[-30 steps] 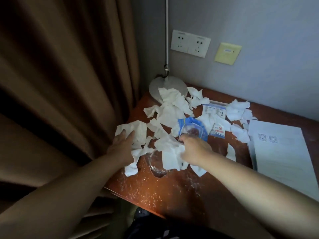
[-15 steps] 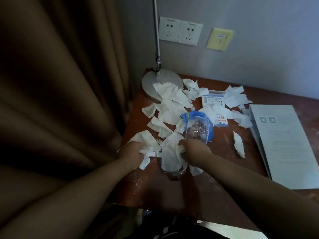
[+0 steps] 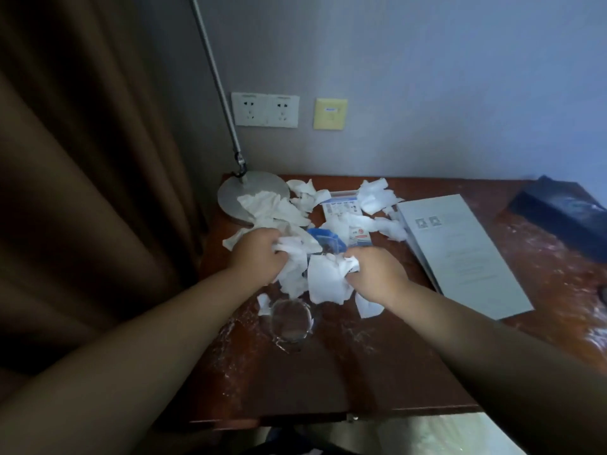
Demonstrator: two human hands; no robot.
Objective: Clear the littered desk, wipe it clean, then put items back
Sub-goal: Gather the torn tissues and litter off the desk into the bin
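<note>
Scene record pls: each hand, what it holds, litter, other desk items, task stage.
left hand: grips crumpled tissue scraps
right hand: grips a tissue sheet
loose scraps: spread over the rear desk, some on the lamp base
glass: on the desk, nearer than both hands
booklet: flat, right of the hands
desk: white streaks
stage: clearing litter, not yet wiped

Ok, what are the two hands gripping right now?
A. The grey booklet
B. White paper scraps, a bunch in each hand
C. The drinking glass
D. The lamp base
B: the left hand and the right hand each have fingers curled round a bunch of paper scraps, while the glass stands free on the desk in front of them.
</note>
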